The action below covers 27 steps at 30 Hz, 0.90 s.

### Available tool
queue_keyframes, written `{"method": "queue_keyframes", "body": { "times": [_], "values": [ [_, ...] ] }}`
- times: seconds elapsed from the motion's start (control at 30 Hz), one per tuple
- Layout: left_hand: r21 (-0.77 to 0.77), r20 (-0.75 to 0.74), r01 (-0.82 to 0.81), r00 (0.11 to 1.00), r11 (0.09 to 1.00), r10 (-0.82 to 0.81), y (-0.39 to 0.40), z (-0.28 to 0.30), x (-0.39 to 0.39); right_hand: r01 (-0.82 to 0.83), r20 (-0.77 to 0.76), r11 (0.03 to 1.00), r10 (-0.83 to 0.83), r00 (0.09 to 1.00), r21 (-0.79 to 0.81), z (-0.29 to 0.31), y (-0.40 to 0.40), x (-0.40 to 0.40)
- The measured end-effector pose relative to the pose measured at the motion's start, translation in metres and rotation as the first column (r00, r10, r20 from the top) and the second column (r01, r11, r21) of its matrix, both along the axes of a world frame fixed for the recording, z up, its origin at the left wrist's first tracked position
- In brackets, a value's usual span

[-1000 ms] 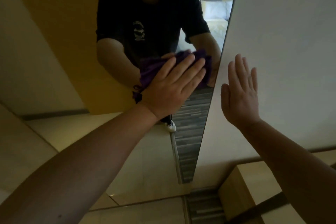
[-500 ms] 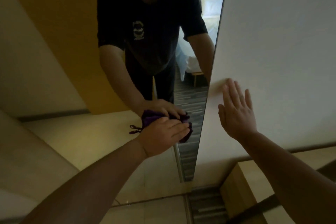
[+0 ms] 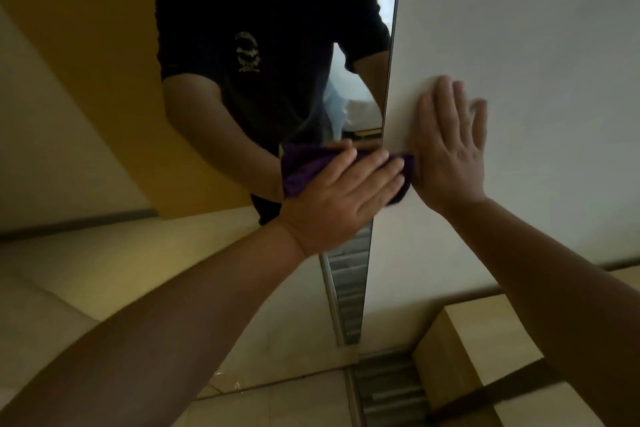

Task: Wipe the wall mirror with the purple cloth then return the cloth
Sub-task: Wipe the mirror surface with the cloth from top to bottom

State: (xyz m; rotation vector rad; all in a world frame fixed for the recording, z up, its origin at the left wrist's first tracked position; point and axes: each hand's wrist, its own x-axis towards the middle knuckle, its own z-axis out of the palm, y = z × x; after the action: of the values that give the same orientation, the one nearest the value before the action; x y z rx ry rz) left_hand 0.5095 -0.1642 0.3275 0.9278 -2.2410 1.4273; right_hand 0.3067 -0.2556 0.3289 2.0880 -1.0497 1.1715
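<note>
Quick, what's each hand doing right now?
Left hand: open, flat, pressing the purple cloth on the mirror.
Right hand: open, empty, flat on the wall.

Open mirror glass lies above and left of the left hand; to its right, the right hand, flat on the wall, blocks sideways passage.

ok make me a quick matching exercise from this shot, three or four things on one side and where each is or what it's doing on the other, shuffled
Column 1
1. left hand
2. right hand
3. purple cloth
4. wooden unit

Column 2
A. low at the right, against the wall
B. flat on the white wall
C. pressed to the mirror
D. spread over the cloth

Pairs: 1-D, 2-B, 3-C, 4-A
</note>
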Motion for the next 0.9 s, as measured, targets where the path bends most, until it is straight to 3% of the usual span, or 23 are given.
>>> {"method": "queue_keyframes", "body": {
  "times": [0.2, 0.3, 0.37, 0.43, 0.53, 0.63, 0.77, 0.9],
  "values": [
    [0.124, 0.235, -0.126, 0.967, 0.984, 0.094, 0.01, -0.15, 0.011, -0.052, 0.037, 0.974, 0.062, 0.997, -0.221, -0.015, -0.035, 0.001],
    [0.204, 0.432, -0.233, 0.893, 0.951, 0.126, 0.022, -0.221, 0.023, -0.076, 0.056, 0.946, 0.098, 0.994, -0.315, -0.02, -0.046, 0.007],
    [0.257, 0.468, -0.283, 0.873, 0.924, 0.137, 0.027, -0.25, 0.032, -0.071, 0.065, 0.933, 0.1, 0.993, -0.352, -0.022, -0.048, 0.007],
    [0.335, 0.414, -0.285, 0.901, 0.898, 0.131, 0.03, -0.253, 0.032, -0.052, 0.07, 0.924, 0.085, 0.994, -0.379, -0.021, -0.051, 0.008],
    [0.452, 0.281, -0.163, 0.959, 0.877, 0.033, 0.037, -0.238, 0.028, -0.028, 0.098, 0.934, 0.067, 0.993, -0.356, -0.019, -0.05, 0.01],
    [0.525, 0.072, -0.09, 0.996, 0.847, 0.061, 0.049, -0.202, 0.021, -0.017, 0.079, 0.961, 0.041, 0.996, -0.277, -0.018, -0.039, 0.005],
    [0.555, -0.217, -0.073, 0.949, 0.829, 0.229, 0.084, -0.145, 0.022, -0.031, 0.084, 0.999, 0.033, 0.996, -0.021, -0.005, -0.009, 0.004],
    [0.584, -0.355, -0.069, 0.874, 0.809, 0.332, 0.13, -0.099, 0.046, -0.102, 0.174, 0.952, 0.052, 0.983, 0.29, 0.0, 0.044, 0.011]
  ]
}}
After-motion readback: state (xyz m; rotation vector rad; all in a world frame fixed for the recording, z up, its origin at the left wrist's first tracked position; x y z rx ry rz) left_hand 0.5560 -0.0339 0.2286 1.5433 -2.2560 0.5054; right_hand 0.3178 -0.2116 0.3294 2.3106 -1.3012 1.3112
